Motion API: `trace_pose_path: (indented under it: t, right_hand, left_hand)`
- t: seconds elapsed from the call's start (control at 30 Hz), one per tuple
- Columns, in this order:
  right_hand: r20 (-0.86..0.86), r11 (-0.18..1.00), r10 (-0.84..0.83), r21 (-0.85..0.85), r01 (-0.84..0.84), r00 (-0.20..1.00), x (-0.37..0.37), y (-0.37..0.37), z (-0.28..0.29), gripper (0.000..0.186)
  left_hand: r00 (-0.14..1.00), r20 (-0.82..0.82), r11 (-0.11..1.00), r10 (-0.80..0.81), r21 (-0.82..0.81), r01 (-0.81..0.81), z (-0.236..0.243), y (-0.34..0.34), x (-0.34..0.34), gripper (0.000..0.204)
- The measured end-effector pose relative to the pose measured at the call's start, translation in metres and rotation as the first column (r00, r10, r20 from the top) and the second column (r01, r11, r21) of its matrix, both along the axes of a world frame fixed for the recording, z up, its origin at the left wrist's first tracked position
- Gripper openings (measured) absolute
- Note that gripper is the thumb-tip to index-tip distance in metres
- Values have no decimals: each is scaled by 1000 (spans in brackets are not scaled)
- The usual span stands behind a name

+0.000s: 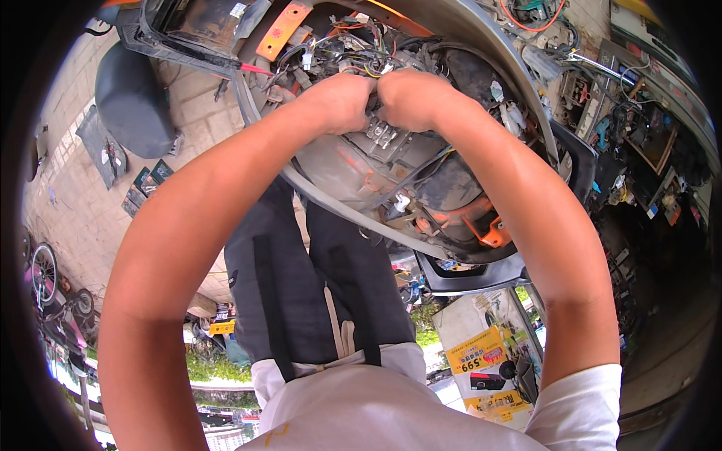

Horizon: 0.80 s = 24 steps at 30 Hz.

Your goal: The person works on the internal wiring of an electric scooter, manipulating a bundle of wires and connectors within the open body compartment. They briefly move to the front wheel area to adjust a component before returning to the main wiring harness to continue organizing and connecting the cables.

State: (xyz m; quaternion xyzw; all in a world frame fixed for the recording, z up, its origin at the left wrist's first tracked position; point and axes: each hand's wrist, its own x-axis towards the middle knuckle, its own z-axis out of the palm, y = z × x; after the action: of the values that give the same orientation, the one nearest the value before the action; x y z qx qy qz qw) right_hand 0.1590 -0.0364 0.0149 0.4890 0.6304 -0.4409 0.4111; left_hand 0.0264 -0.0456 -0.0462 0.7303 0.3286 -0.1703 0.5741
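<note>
Both my hands meet inside the open body of a scooter (pixel 338 203), among a tangle of coloured wires (pixel 353 37) and connectors. My left hand (pixel 346 101) is closed with its fingers curled down into the wiring. Right beside it, my right hand (pixel 410 101) is closed too, knuckles up. Whatever they grip is hidden behind my fingers. Just below them lie metal terminals (pixel 380 131), with orange frame parts (pixel 492 233) lower right. An orange bracket (pixel 282 30) sits above, and a red-handled tool (pixel 256 69) rests at the upper left of the opening.
A black seat (pixel 131 101) lies on the paving (pixel 199 105) at the left, near flat dark parts (pixel 105 150). A bicycle (pixel 45 274) stands at the far left. Cluttered tools and parts (pixel 632 150) fill the right side. A yellow printed sign (pixel 477 349) is below the scooter.
</note>
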Motion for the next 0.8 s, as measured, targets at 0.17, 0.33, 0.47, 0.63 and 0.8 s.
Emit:
trace_pose_path:
  t: [0.17, 0.33, 0.47, 0.63, 0.8]
  right_hand:
    - [42, 989, 84, 116, -88, 996, -8, -13, 8, 25]
    - [49, 992, -67, 114, 61, 997, -3, -9, 4, 24]
    - [89, 978, -133, 170, 117, 987, -2, -17, -5, 29]
    - [124, 988, -87, 139, 70, 988, -7, -5, -4, 34]
    - [72, 987, 27, 155, -38, 997, -1, -11, -3, 32]
  left_hand:
    - [998, 51, 999, 36, 24, -37, -2, -3, -4, 48]
    - [998, 29, 998, 55, 37, -56, -3, -5, -2, 41]
    - [998, 45, 999, 33, 3, -33, 0, -1, -2, 51]
    - [999, 31, 999, 32, 16, -32, -2, -2, -4, 42]
    - [1000, 17, 1000, -3, 30, 2, -1, -2, -3, 39]
